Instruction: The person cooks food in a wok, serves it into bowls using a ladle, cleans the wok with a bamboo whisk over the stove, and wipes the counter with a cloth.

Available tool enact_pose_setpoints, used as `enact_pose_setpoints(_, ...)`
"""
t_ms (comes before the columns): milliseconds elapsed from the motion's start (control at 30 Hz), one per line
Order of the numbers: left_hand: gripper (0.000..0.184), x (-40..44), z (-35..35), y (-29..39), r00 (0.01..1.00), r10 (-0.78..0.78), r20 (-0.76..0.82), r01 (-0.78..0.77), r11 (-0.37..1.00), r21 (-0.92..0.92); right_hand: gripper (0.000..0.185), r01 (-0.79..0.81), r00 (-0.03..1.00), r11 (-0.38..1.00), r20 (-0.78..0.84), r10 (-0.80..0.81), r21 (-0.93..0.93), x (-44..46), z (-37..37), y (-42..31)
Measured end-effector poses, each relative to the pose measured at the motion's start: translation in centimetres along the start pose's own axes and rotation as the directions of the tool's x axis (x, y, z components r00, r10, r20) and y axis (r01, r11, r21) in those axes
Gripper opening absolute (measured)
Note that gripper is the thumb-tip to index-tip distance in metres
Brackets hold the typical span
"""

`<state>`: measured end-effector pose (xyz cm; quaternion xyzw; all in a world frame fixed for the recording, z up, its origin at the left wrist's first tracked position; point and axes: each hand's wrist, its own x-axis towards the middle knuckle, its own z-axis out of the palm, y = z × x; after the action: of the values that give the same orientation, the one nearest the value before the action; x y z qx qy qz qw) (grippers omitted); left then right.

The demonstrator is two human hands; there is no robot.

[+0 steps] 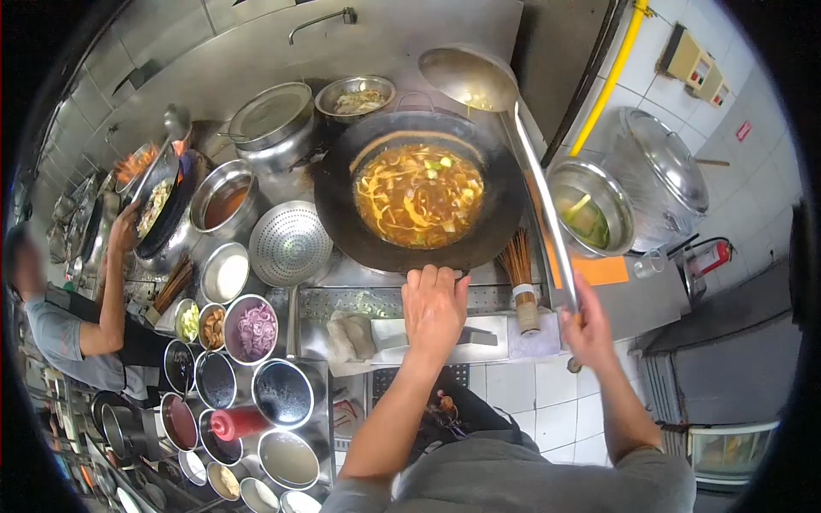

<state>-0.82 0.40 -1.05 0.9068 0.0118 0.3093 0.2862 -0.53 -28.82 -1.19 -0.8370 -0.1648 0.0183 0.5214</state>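
Note:
A large dark wok [342, 214] holds a brown, soupy mix [419, 197] with egg-like strands and pale chunks. At its near rim my left hand [434, 312] is closed on the wok, the grip itself hidden under my fingers. My right hand [588, 329] is wrapped around the long handle of a ladle [466, 79]. That handle slants up and away, and the ladle's big round bowl is raised over the far right of the wok, with a few bits in it. A bamboo brush [520, 286] lies between my hands, beside the wok.
Left stand a perforated strainer [291, 244], a pot of reddish liquid [224, 197], a bowl of sliced onions [254, 329], several sauce pots and a red squeeze bottle [238, 422]. A co-worker [73, 333] handles another wok. A steel bowl [590, 207] sits right; a faucet [321, 24] is behind.

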Motion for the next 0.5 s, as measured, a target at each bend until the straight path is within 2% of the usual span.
enact_pose_setpoints(33, 0.017, 0.2, 0.0, 0.0, 1.000, 0.004, -0.007, -0.004, 1.000, -0.003, 0.070, -0.013, 1.000, 0.998, -0.001, 0.013, -0.056, -1.5, 0.9, 2.3)
enact_pose_setpoints(100, 0.017, 0.5, 0.0, 0.0, 1.000, 0.012, -0.024, -0.013, 1.000, -0.015, 0.071, 0.056, 0.996, 0.954, -0.048, -0.074, -0.293, -3.9, 4.3, 5.2)
enact_pose_setpoints(167, 0.017, 0.6, 0.2, -0.1, 1.000, 0.012, -0.019, -0.013, 1.000, -0.026, 0.071, 0.073, 0.995, 0.937, -0.036, -0.091, -0.342, -3.8, 5.4, 5.2)
enact_pose_setpoints(200, 0.018, 0.6, 0.3, -0.4, 1.000, 0.007, -0.018, -0.007, 1.000, -0.024, 0.071, 0.052, 0.999, 0.961, -0.001, -0.054, -0.271, -3.3, 5.3, 4.5)
enact_pose_setpoints(267, 0.017, -0.1, 0.5, -1.3, 1.000, -0.001, -0.031, -0.001, 0.999, -0.038, 0.072, -0.138, 0.983, 0.976, 0.100, 0.156, -0.169, -2.5, 5.2, 1.6)
enact_pose_setpoints(300, 0.017, 0.0, 0.6, -1.6, 0.999, -0.002, -0.049, 0.000, 0.999, -0.043, 0.072, -0.207, 0.965, 0.972, 0.186, 0.183, 0.115, -1.0, 5.2, -0.8)
enact_pose_setpoints(333, 0.017, 0.2, 0.5, -1.8, 0.999, 0.016, -0.040, -0.018, 0.999, -0.046, 0.073, -0.292, 0.939, 0.879, 0.286, 0.189, 0.378, 0.6, 5.4, -3.4)
enact_pose_setpoints(367, 0.016, 0.2, 0.5, -1.8, 0.999, 0.022, -0.030, -0.024, 0.999, -0.048, 0.073, -0.393, 0.903, 0.706, 0.394, 0.174, 0.589, 1.9, 5.6, -6.1)
enact_pose_setpoints(433, 0.014, 0.1, 0.0, -1.9, 1.000, 0.011, -0.002, -0.011, 0.999, -0.039, 0.073, -0.454, 0.864, 0.542, 0.498, 0.072, 0.708, 5.6, 6.6, -11.6)
enact_pose_setpoints(500, 0.013, 0.3, -0.2, -1.8, 0.999, -0.016, 0.048, 0.018, 0.999, -0.031, 0.070, -0.454, 0.826, 0.601, 0.563, 0.006, 0.658, 9.3, 8.7, -15.3)
